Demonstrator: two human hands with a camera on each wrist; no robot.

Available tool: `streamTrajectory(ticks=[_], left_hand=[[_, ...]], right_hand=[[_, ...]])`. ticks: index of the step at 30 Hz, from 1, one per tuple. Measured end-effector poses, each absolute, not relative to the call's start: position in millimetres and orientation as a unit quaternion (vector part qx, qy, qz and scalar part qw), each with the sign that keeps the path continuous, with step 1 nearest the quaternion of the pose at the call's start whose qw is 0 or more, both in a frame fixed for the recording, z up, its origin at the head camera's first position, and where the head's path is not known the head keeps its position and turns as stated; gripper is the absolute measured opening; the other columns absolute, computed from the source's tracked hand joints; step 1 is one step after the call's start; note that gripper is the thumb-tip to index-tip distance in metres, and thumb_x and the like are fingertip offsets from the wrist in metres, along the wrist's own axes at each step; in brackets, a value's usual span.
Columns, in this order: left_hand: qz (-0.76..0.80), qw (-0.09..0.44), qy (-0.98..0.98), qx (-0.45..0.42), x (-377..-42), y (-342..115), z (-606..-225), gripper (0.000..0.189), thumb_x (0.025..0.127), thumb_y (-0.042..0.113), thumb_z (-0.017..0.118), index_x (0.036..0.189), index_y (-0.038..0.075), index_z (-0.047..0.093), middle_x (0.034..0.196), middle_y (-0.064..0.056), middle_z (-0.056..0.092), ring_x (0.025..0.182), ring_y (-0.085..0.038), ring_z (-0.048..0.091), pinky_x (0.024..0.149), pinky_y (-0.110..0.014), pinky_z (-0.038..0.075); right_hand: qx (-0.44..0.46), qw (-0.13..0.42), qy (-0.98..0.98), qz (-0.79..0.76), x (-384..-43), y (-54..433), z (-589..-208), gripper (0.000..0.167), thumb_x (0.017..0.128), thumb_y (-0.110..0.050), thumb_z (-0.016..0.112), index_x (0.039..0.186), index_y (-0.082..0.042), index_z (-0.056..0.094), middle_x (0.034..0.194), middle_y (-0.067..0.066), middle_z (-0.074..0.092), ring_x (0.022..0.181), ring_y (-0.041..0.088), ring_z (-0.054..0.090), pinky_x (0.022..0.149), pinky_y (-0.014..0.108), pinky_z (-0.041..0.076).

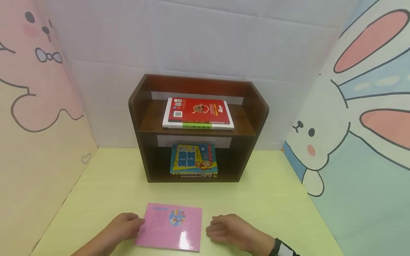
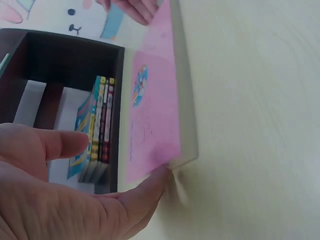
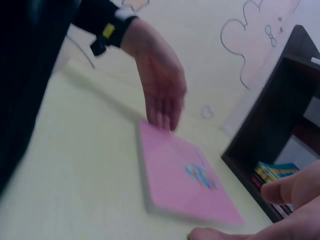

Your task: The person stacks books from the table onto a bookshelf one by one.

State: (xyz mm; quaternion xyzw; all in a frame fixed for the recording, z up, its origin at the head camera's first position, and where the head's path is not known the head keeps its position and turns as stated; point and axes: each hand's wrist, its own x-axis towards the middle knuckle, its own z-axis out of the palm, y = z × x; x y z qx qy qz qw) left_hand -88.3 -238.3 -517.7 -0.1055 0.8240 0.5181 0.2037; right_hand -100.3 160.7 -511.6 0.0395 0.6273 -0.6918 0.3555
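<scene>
A thin pink book (image 1: 169,227) with a small round picture and printed text on its cover is at the front of the table. My left hand (image 1: 126,227) touches its left edge with extended fingers. In the left wrist view, the left thumb (image 2: 70,144) stands apart from the book, and a shadow runs along the book's long edge. The right wrist view has the left hand (image 3: 162,87) reaching down to one corner, its fingertips partly hidden. Just right of the book, my right hand (image 1: 229,231) has its fingers extended, holding nothing.
Behind the pink book stands a dark brown two-tier bookshelf (image 1: 250,156). A red book (image 1: 211,110) lies on a white one on the upper tier; a stack of books topped by a blue-and-yellow one (image 1: 193,158) lies below. Walls with cartoon drawings flank the pale yellow table (image 1: 272,192).
</scene>
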Motion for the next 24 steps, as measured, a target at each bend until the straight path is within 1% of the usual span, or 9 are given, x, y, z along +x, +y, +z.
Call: streamTrajectory(ticks=[3,5,7,9,11,12,16,19,24], left_hand=[[0.552,0.212,0.796,-0.129,-88.3,-226.9,-517.9,0.046,0.104,0.014,0.069,0.127,-0.026,0.06,0.128,-0.037,0.069,0.12,-0.051,0.07,0.095,-0.052,0.064],[0.561,0.21,0.788,-0.139,-87.1,-220.7,-520.3,0.04,0.103,0.012,0.069,0.123,-0.023,0.063,0.129,-0.034,0.07,0.121,-0.05,0.07,0.095,-0.052,0.064],[0.568,0.205,0.784,-0.141,-84.5,-216.8,-524.1,0.036,0.101,0.009,0.069,0.121,-0.022,0.065,0.128,-0.03,0.071,0.12,-0.047,0.071,0.095,-0.052,0.064],[0.582,0.201,0.777,-0.13,-81.5,-214.5,-527.8,0.037,0.101,0.006,0.069,0.122,-0.024,0.064,0.128,-0.031,0.07,0.12,-0.046,0.071,0.095,-0.052,0.064],[0.595,0.199,0.771,-0.11,-78.5,-213.4,-531.0,0.037,0.102,0.004,0.068,0.123,-0.026,0.063,0.128,-0.033,0.069,0.118,-0.044,0.071,0.095,-0.051,0.064],[0.601,0.197,0.767,-0.102,-77.4,-212.7,-532.2,0.038,0.102,0.003,0.068,0.125,-0.027,0.062,0.128,-0.033,0.069,0.117,-0.043,0.072,0.094,-0.051,0.065],[0.617,0.179,0.762,-0.079,-75.5,-208.8,-533.6,0.036,0.103,0.001,0.067,0.125,-0.027,0.062,0.121,-0.027,0.071,0.108,-0.033,0.073,0.092,-0.046,0.066],[0.597,0.156,0.783,-0.078,-75.8,-204.1,-534.2,0.033,0.101,0.003,0.071,0.122,-0.023,0.067,0.114,-0.022,0.076,0.101,-0.029,0.075,0.087,-0.044,0.067],[0.518,0.132,0.841,-0.081,-74.8,-197.3,-537.4,0.03,0.095,0.007,0.079,0.117,-0.013,0.075,0.104,-0.015,0.08,0.093,-0.024,0.074,0.08,-0.04,0.063]], right_hand=[[0.056,0.355,0.62,-0.698,-95.1,148.6,-510.1,0.067,0.112,-0.017,0.058,0.148,0.033,0.032,0.135,0.044,0.062,0.133,0.056,0.063,0.111,0.058,0.055],[0.06,0.343,0.63,-0.694,-92.8,143.6,-510.2,0.062,0.111,-0.015,0.058,0.145,0.033,0.037,0.133,0.041,0.065,0.132,0.054,0.064,0.11,0.058,0.055],[0.067,0.332,0.638,-0.692,-91.8,140.8,-511.5,0.053,0.11,-0.014,0.058,0.14,0.029,0.049,0.13,0.034,0.069,0.128,0.048,0.068,0.108,0.057,0.057],[0.073,0.318,0.645,-0.691,-91.5,139.5,-513.9,0.04,0.109,-0.011,0.059,0.13,0.022,0.062,0.124,0.026,0.074,0.119,0.037,0.071,0.105,0.054,0.06],[0.081,0.3,0.655,-0.688,-92.0,139.5,-515.9,0.027,0.107,-0.009,0.061,0.118,0.014,0.071,0.116,0.014,0.075,0.109,0.026,0.07,0.101,0.05,0.062],[0.083,0.29,0.66,-0.688,-91.8,139.5,-516.9,0.024,0.106,-0.007,0.062,0.115,0.012,0.072,0.113,0.012,0.073,0.106,0.024,0.068,0.099,0.049,0.063],[0.068,0.237,0.684,-0.686,-91.0,142.8,-519.1,0.021,0.103,-0.003,0.064,0.112,0.015,0.072,0.109,0.012,0.068,0.104,0.022,0.064,0.098,0.046,0.064],[0.053,0.203,0.7,-0.683,-90.3,145.2,-520.4,0.025,0.1,-0.003,0.067,0.114,0.017,0.072,0.106,0.011,0.072,0.1,0.021,0.069,0.094,0.044,0.065],[0.062,0.188,0.707,-0.679,-89.5,147.6,-523.7,0.022,0.101,-0.002,0.069,0.111,0.016,0.073,0.097,0.011,0.078,0.092,0.02,0.077,0.084,0.038,0.067]])
